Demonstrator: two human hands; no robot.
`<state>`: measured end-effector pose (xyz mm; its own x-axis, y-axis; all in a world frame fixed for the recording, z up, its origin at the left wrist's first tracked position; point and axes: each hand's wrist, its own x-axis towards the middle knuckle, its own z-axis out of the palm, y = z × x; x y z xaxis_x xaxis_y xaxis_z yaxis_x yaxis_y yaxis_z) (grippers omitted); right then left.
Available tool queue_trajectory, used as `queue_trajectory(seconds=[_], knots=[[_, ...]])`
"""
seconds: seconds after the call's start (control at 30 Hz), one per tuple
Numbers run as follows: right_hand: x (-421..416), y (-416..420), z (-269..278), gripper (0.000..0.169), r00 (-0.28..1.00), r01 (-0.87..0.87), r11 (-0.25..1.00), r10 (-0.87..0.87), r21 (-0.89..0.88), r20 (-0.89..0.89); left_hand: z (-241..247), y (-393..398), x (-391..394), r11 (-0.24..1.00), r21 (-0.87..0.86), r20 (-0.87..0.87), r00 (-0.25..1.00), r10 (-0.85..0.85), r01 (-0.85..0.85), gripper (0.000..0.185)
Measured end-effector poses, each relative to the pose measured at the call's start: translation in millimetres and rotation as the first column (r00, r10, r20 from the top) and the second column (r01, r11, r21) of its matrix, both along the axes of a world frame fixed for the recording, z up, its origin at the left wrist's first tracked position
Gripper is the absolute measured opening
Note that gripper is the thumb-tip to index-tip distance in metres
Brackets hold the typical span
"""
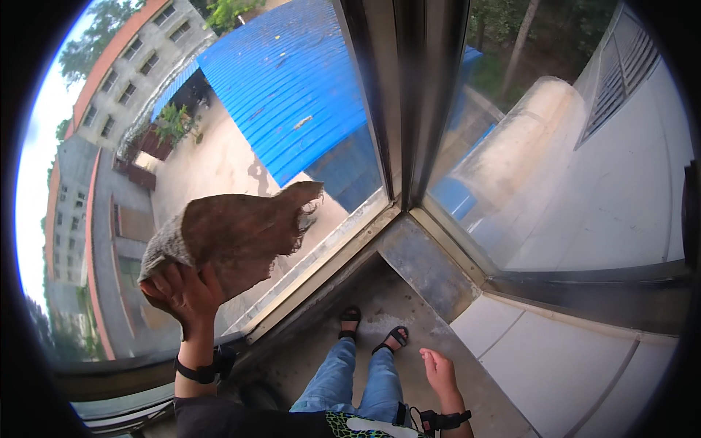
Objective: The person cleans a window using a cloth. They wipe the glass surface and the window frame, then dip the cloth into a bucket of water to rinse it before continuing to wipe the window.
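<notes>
My left hand (186,293) is raised in front of the left window, gripping a ragged brown and grey cloth (235,235). The cloth spreads out to the right of my fingers, and its far edge is frayed. I cannot tell whether it touches a pane. Down at my right side, my right hand (441,374) hangs above the floor with its fingers loosely bent. Nothing shows in it, but its palm is hidden. Both wrists wear black bands.
A dark metal corner post (408,109) joins two windows. Below run a narrow metal sill (328,268), a grey corner ledge (430,265) and a white tiled ledge (553,345). My sandalled feet (391,339) stand on a concrete floor (416,306). Outside lies a blue corrugated roof (296,82).
</notes>
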<state>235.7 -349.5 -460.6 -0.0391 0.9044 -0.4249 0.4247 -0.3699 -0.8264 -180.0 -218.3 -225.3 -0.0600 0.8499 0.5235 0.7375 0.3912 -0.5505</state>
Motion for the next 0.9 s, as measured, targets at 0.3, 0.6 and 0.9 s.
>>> queue_trajectory(seconds=[0.3,0.6,0.9], knots=[[0.5,-12.2,-17.7,0.021,0.998,-0.066,0.997,0.066,-0.027,0.013,-120.5,38.6,5.1,0.961,0.155,-0.189,0.961,-0.199,0.230,0.058],[3.9,-36.2,-45.0,0.021,0.998,-0.037,0.992,0.042,-0.119,0.039,-385.5,51.3,4.4,0.535,-0.339,0.842,0.504,-0.195,0.774,0.068],[-29.4,13.7,23.1,0.022,0.961,-0.272,0.962,0.272,-0.001,0.053,-113.4,-27.8,-28.9,0.917,-0.129,0.005,0.925,-0.380,0.377,0.028]])
